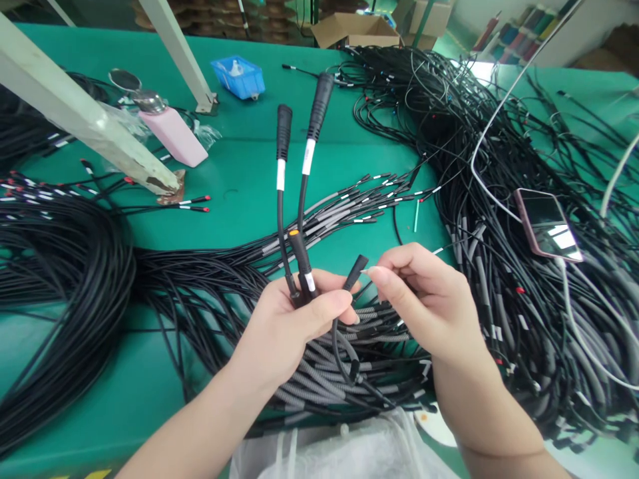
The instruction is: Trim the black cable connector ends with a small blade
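Note:
My left hand (289, 326) grips a small bunch of black cables with moulded connector ends. Two long connectors (299, 133) with white labels stick up from the hand, and a shorter one with an orange ring (299, 256) sits just above my thumb. My right hand (424, 299) pinches the end of another black connector cable (355, 269) between thumb and fingers, close beside the left hand. Both hands hover over a bundle of black cables with grey sleeves (344, 359) lying on the green table (234, 179).
Large heaps of black cable lie at the left (54, 266) and right (499, 199). A phone (546, 223) rests on the right heap. A pink bottle (172, 133), a blue tray (239, 76), white frame legs (84, 126) and a clear plastic bag (339, 449) are nearby.

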Tool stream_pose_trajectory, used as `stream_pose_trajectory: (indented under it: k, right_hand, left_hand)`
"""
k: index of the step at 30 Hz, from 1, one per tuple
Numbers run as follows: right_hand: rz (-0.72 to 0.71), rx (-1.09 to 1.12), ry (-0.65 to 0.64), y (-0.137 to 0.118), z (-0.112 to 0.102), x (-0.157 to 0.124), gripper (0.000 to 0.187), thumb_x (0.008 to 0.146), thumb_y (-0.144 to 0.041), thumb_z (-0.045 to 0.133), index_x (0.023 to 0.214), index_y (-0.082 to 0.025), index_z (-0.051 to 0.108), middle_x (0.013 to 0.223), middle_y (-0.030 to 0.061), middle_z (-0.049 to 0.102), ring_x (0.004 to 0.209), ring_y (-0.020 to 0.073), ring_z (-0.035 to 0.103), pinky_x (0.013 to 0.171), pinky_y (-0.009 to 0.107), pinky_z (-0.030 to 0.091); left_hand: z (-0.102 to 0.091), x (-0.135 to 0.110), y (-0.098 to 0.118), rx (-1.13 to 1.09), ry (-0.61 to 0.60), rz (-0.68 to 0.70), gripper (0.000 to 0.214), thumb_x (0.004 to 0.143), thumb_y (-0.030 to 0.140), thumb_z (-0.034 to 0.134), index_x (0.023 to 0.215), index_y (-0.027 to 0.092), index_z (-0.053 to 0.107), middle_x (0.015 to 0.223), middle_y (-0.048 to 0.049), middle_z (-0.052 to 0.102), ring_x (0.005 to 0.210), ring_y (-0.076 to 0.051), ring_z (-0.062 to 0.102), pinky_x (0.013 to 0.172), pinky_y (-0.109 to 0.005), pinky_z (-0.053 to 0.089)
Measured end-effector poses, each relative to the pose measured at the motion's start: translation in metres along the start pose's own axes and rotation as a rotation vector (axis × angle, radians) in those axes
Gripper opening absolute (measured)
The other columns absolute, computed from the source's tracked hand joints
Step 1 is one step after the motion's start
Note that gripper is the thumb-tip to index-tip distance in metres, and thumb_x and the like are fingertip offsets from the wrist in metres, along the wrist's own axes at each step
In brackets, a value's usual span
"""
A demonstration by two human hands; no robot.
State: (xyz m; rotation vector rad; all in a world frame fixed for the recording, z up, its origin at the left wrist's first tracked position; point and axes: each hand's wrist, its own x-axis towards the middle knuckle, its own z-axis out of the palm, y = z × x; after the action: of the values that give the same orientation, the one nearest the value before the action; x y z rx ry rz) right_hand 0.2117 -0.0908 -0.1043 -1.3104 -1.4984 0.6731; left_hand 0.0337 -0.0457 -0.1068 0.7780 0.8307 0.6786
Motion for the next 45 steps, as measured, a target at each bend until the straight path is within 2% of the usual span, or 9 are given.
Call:
stream_pose_trajectory:
  k: [4,9,19,23,27,31,36,41,45]
  right_hand:
    - [-0.051,-0.102,0.038,-0.0031,0.0017,-0.0023,0.012,0.097,-0.016,0.066,0.088,-0.020,0.059,0.072,-0.0061,0.060,0.055,0.0057,0.049,0.050,0.019,0.038]
    - [-0.089,-0.200,-0.009,-0.0040,0.0032,-0.0032,0.011,0.098,-0.018,0.065,0.089,-0.020,0.059,0.070,-0.0052,0.062,0.053,0.0069,0.051,0.050,0.019,0.040]
    - [-0.073,-0.088,-0.088,-0.0038,0.0034,-0.0022,0.014,0.098,-0.018,0.065,0.087,-0.020,0.057,0.071,-0.0065,0.061,0.057,0.0055,0.052,0.052,0.017,0.041]
    - [-0.055,-0.118,0.009,-0.0036,0.0044,-0.0023,0.013,0.098,-0.017,0.064,0.087,-0.020,0.057,0.070,-0.0058,0.059,0.054,0.0064,0.050,0.049,0.019,0.039]
    - [-0.069,-0.173,-0.035,-0.0015,0.0036,-0.0021,0.013,0.098,-0.019,0.065,0.087,-0.020,0.057,0.070,-0.0048,0.060,0.054,0.0072,0.050,0.049,0.020,0.039]
    - [-0.020,-0.043,-0.088,-0.0013,0.0026,-0.0012,0.015,0.098,-0.022,0.064,0.085,-0.020,0.058,0.068,-0.0051,0.058,0.053,0.0070,0.048,0.048,0.020,0.038]
    - [0.190,0.239,0.041,-0.0041,0.0015,0.0034,0.022,0.095,-0.037,0.069,0.085,-0.020,0.061,0.066,-0.0044,0.055,0.054,0.0085,0.047,0.049,0.020,0.040]
    - [0.288,0.372,-0.024,-0.0020,0.0030,0.0054,0.033,0.088,-0.039,0.079,0.072,-0.018,0.059,0.062,-0.0042,0.052,0.053,0.0077,0.043,0.048,0.020,0.039]
    - [0.318,0.479,-0.059,0.0024,0.0059,0.0039,0.030,0.091,-0.041,0.074,0.076,-0.018,0.063,0.062,-0.0031,0.056,0.052,0.0091,0.049,0.047,0.021,0.042]
  left_hand:
    - [-0.0004,-0.0004,-0.0003,0.039,0.003,0.029,0.009,0.078,0.029,0.082,0.080,0.020,0.081,0.055,0.0003,0.065,0.047,-0.005,0.039,0.047,-0.021,0.026]
    - [-0.0011,0.0014,-0.0022,0.025,0.020,0.028,0.014,0.075,0.033,0.086,0.081,0.021,0.081,0.059,-0.0007,0.070,0.048,-0.006,0.042,0.047,-0.020,0.030]
    - [0.0000,0.0001,-0.0045,0.005,0.010,0.070,0.007,0.077,0.026,0.086,0.081,0.022,0.082,0.064,0.0007,0.074,0.052,-0.006,0.053,0.051,-0.017,0.041]
    - [0.0001,0.0010,-0.0046,0.026,0.046,0.039,0.014,0.074,0.031,0.087,0.081,0.021,0.082,0.052,0.0012,0.065,0.051,-0.008,0.051,0.050,-0.020,0.039]
    - [0.0000,0.0028,-0.0048,0.045,0.073,0.043,0.015,0.072,0.031,0.087,0.080,0.020,0.081,0.042,0.0044,0.053,0.046,-0.008,0.042,0.046,-0.021,0.030]
    - [0.0019,0.0022,-0.0039,0.036,0.076,0.042,0.018,0.071,0.032,0.088,0.081,0.019,0.079,0.055,0.0011,0.066,0.047,-0.007,0.046,0.047,-0.020,0.034]
    - [0.0067,-0.0030,-0.0002,0.079,0.122,-0.002,0.028,0.062,0.028,0.093,0.073,0.018,0.069,0.060,0.0027,0.065,0.055,-0.011,0.058,0.054,-0.022,0.046]
    - [0.0079,-0.0042,0.0009,0.154,0.057,-0.033,0.029,0.058,0.020,0.093,0.072,0.019,0.068,0.062,0.0045,0.063,0.057,-0.010,0.056,0.055,-0.022,0.046]
    - [0.0057,-0.0014,0.0004,0.149,-0.055,-0.083,0.022,0.067,0.028,0.090,0.070,0.019,0.070,0.061,0.0018,0.068,0.055,-0.011,0.057,0.056,-0.023,0.045]
